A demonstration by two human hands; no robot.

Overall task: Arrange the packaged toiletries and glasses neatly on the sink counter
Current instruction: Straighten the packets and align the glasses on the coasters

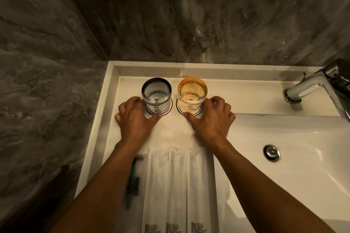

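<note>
Packets [176,185] nearest; left hand [134,117] fingers spread beside grey glass [156,91]; right hand [212,119] likewise, amber glass [192,91]

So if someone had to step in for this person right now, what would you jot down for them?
Left hand: open, fingers at the grey glass and its paper coaster.
Right hand: open, likewise at the amber glass.
Done: both glasses stand side by side at the back of the counter; three white packets lie in a row in front, razor to their left.
Left: final straightening, if any.
</note>
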